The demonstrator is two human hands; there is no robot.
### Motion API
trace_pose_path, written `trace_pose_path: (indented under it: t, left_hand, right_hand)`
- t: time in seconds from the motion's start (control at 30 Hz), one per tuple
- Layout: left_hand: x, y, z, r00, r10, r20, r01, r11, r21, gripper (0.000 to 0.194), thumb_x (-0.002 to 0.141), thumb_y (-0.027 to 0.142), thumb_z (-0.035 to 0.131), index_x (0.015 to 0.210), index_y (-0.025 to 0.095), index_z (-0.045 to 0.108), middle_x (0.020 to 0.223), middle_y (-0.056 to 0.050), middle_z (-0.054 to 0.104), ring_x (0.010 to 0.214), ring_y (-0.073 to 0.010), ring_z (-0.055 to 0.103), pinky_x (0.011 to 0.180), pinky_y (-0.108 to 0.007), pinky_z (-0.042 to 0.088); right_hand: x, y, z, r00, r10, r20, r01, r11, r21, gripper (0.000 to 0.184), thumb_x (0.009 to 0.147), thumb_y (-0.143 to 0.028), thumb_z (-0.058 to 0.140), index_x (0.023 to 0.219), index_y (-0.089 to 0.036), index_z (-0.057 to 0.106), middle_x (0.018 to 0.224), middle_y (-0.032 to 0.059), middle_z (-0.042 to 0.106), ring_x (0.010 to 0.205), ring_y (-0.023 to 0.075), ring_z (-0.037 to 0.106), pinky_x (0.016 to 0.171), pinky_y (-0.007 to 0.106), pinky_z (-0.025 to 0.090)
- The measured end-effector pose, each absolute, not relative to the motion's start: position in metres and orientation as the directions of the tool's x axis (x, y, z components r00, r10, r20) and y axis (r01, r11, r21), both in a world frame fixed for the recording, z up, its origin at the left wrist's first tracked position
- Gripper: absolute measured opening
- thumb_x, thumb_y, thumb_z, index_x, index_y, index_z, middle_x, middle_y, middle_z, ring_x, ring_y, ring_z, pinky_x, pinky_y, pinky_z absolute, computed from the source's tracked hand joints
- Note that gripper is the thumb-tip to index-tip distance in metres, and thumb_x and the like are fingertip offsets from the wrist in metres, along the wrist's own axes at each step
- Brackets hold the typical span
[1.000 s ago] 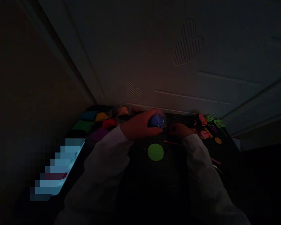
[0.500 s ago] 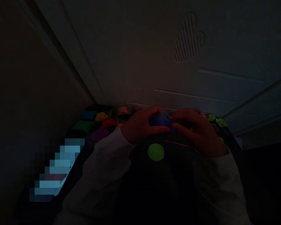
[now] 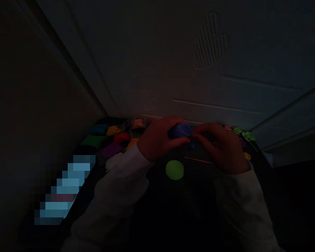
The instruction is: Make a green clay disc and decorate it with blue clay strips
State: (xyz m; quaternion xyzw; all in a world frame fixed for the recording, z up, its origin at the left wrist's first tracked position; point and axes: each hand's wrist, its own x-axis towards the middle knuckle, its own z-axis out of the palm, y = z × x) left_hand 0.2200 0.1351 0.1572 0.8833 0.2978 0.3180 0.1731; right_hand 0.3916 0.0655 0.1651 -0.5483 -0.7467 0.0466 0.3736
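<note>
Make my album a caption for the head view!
Left hand holds a blue packet, right hand at its edge, green disc nearby.

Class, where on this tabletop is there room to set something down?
Bare tabletop seems to surround the green disc, between the sleeves, nearer than the pink stick; darkness hides its near edge. Crowded: coloured packets beside the left hand, flower shapes beside the right hand, a blue lump between.
</note>
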Motion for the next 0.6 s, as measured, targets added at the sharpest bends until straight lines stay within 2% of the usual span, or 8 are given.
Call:
trace_pose_path:
  t: [0.17, 0.3, 0.4, 0.53, 0.6]
  left_hand:
    - [0.217, 0.138, 0.158, 0.634, 0.618, 0.465, 0.387, -0.774, 0.501, 0.042, 0.068, 0.041, 0.062, 0.1, 0.015, 0.053, 0.098, -0.004, 0.061, 0.089, -0.0162, 0.056, 0.08, -0.026, 0.041]
    - [0.213, 0.135, 0.166, 0.611, 0.601, 0.516, 0.328, -0.785, 0.525, 0.034, 0.07, 0.034, 0.062, 0.097, 0.016, 0.053, 0.098, -0.004, 0.059, 0.09, -0.0163, 0.055, 0.078, -0.027, 0.042]
    - [0.213, 0.131, 0.168, 0.598, 0.551, 0.582, 0.285, -0.825, 0.488, 0.027, 0.073, 0.03, 0.058, 0.096, 0.016, 0.052, 0.099, -0.005, 0.058, 0.094, -0.0166, 0.053, 0.081, -0.028, 0.042]
    - [0.217, 0.13, 0.164, 0.603, 0.485, 0.633, 0.254, -0.869, 0.424, 0.022, 0.077, 0.025, 0.054, 0.097, 0.017, 0.05, 0.104, -0.005, 0.057, 0.099, -0.0167, 0.051, 0.086, -0.031, 0.04]
    - [0.219, 0.129, 0.163, 0.595, 0.476, 0.647, 0.213, -0.87, 0.444, 0.031, 0.072, 0.028, 0.06, 0.1, 0.017, 0.05, 0.105, -0.006, 0.057, 0.1, -0.0179, 0.051, 0.087, -0.032, 0.04]
  right_hand:
    - [0.39, 0.061, 0.17, -0.146, 0.837, 0.527, 0.774, 0.428, -0.466, 0.011, 0.077, -0.021, 0.054, 0.084, -0.026, 0.06, 0.082, 0.0013, 0.063, 0.08, 0.0174, 0.057, 0.071, 0.031, 0.043]
    - [0.386, 0.05, 0.181, -0.02, 0.873, 0.487, 0.631, 0.389, -0.671, 0.019, 0.075, -0.019, 0.057, 0.091, -0.028, 0.058, 0.087, 0.0007, 0.062, 0.081, 0.0174, 0.058, 0.072, 0.032, 0.044]
    - [0.385, 0.046, 0.183, 0.075, 0.911, 0.405, 0.536, 0.305, -0.787, 0.02, 0.073, -0.023, 0.059, 0.093, -0.027, 0.058, 0.087, 0.001, 0.063, 0.08, 0.0171, 0.059, 0.071, 0.031, 0.045]
    - [0.382, 0.051, 0.178, 0.107, 0.911, 0.399, 0.566, 0.274, -0.778, 0.007, 0.075, -0.026, 0.057, 0.079, -0.022, 0.061, 0.074, -0.0004, 0.063, 0.068, 0.014, 0.058, 0.063, 0.028, 0.045]
    - [0.381, 0.055, 0.175, 0.118, 0.893, 0.433, 0.618, 0.276, -0.737, 0.007, 0.076, -0.026, 0.056, 0.077, -0.02, 0.06, 0.071, -0.0012, 0.062, 0.064, 0.0129, 0.058, 0.06, 0.027, 0.044]
